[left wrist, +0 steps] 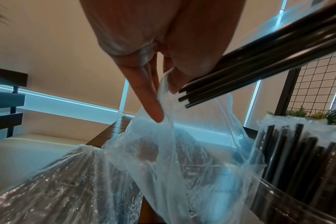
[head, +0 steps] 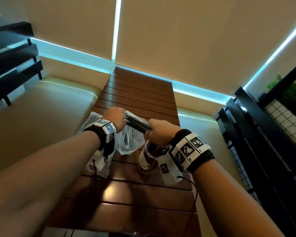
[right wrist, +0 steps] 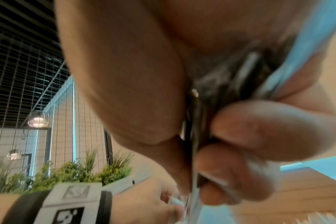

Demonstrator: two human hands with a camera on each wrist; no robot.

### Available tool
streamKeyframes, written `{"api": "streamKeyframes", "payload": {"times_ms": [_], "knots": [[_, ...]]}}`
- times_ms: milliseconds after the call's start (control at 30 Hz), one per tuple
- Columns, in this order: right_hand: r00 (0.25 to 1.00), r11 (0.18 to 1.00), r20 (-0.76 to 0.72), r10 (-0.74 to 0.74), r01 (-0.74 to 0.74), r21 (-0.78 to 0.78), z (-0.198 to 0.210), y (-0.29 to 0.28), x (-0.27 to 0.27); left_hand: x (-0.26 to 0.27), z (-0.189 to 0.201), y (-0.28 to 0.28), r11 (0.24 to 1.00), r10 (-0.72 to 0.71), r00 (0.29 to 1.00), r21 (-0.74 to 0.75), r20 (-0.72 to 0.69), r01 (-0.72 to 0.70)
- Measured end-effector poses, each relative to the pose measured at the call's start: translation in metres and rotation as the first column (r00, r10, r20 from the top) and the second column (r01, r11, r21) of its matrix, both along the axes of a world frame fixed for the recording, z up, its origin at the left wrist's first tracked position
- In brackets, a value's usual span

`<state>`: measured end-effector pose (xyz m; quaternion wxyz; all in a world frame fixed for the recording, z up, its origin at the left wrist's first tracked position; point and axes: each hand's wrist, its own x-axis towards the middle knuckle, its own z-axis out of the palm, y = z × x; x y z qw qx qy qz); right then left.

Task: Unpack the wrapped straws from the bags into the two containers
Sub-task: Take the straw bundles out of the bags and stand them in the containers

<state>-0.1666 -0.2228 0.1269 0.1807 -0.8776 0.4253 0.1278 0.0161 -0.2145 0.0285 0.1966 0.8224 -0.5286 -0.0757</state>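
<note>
My left hand point(head: 115, 117) pinches the top edge of a clear plastic bag point(head: 130, 144) and holds it up; in the left wrist view the left hand point(left wrist: 163, 97) has thumb and fingers on the bag's rim point(left wrist: 182, 151). A bundle of dark wrapped straws point(head: 137, 124) lies level above the bag's mouth, gripped by my right hand point(head: 156, 132). The right wrist view is blurred, with the right hand point(right wrist: 211, 136) curled round the straws point(right wrist: 220, 84). A clear container point(head: 148, 158) holding upright dark straws point(left wrist: 297, 159) stands under my right hand. I see no other container.
A second plastic bag of straws point(left wrist: 58, 181) lies left of the held bag, partly behind my left wrist. The slatted wooden table point(head: 140, 93) runs away from me between cream bench seats point(head: 41, 108). Black slats and wire mesh point(head: 263, 134) stand at right.
</note>
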Motion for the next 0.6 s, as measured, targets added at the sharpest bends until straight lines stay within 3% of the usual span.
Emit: {"api": "streamKeyframes", "payload": {"times_ms": [233,433,533,600], "knots": [[0.993,0.996,0.077,0.086,-0.088,0.023,0.036,0.007,-0.024,0.006,0.003,0.0,0.995,0.016,1.0,0.099,0.021,-0.018],[0.954,0.996,0.286,0.092,-0.087,-0.03,0.041,0.003,-0.032,-0.002,0.001,0.02,0.935,-0.05,0.997,0.353,0.063,0.025],[0.917,0.996,0.391,0.079,-0.053,-0.076,0.016,-0.001,-0.028,-0.009,0.009,0.021,0.958,-0.076,0.994,0.272,-0.073,0.093],[0.896,0.993,0.44,0.061,-0.01,-0.117,-0.006,-0.004,-0.025,-0.013,0.018,0.017,0.977,-0.163,0.948,0.09,-0.274,0.194]]}}
